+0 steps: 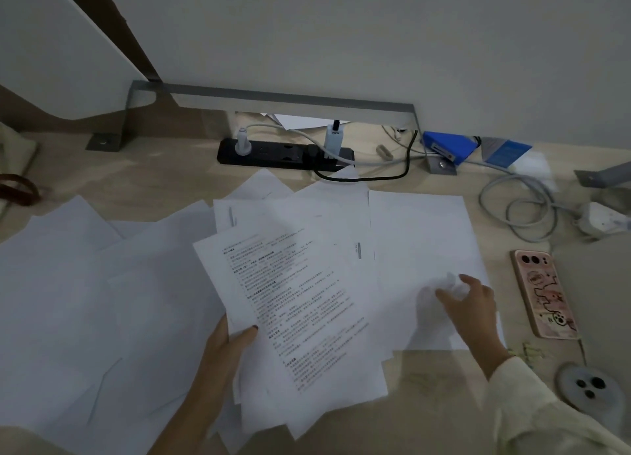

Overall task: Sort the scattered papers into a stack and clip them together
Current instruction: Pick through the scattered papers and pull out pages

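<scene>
The sheet (300, 304) gripped by the left hand (220, 348) is white with rows of black print. Loose papers (102, 301) around the grip are plain white. Right of it, a pink phone case (543, 294) bears cartoon drawings. Beyond the grip are a black power strip (283, 156) and a blue box (447, 149).

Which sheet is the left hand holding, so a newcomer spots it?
Look at the white papers covering the desk. Near their middle the left hand pinches a fanned bundle. Its top sheet alone carries dense printed lines; neighbours look nearly blank.
</scene>
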{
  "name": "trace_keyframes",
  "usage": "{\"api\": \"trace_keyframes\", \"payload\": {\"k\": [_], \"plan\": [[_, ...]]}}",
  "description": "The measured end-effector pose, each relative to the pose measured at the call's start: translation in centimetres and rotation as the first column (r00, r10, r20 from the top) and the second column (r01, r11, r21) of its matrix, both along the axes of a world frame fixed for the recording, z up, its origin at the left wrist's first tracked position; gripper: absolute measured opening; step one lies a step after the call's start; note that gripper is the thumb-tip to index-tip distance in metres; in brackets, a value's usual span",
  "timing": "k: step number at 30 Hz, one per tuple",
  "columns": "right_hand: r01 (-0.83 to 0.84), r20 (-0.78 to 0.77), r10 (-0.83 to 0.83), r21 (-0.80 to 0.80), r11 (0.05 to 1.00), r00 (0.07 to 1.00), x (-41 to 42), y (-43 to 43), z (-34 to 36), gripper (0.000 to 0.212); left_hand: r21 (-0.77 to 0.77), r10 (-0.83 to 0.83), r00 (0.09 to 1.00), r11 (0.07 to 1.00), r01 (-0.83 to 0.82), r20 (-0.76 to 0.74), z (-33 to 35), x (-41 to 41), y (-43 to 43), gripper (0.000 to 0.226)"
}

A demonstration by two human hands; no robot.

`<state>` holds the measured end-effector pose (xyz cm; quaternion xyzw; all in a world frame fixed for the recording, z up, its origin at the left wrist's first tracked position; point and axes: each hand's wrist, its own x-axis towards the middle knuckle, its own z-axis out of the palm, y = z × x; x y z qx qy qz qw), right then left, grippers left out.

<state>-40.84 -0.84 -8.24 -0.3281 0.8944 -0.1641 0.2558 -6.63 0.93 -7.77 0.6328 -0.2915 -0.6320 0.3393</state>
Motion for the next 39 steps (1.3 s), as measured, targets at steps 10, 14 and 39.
{"api": "trace_keyframes", "payload": {"k": [10,14,39], "plan": [[0.069,-0.073,-0.06,0.122,0.99,0.996,-3.7,1.1,-1.2,0.087,0.032,-0.042,0.994,0.999,0.039,0.104,-0.8,-2.5,-1.7,0.041],[0.186,0.037,-0.19,0.09,0.978,0.981,-4.3,0.8,-1.3,0.069,0.075,-0.035,0.99,0.997,0.025,0.136,-1.7,-2.5,-2.0,0.043],[-0.815,0.089,0.836,-0.189,0.548,0.541,14.8,1.1,5.7,0.014,0.116,0.061,0.997,0.992,-0.055,-0.047,0.1,-1.8,-0.7,0.028]]}}
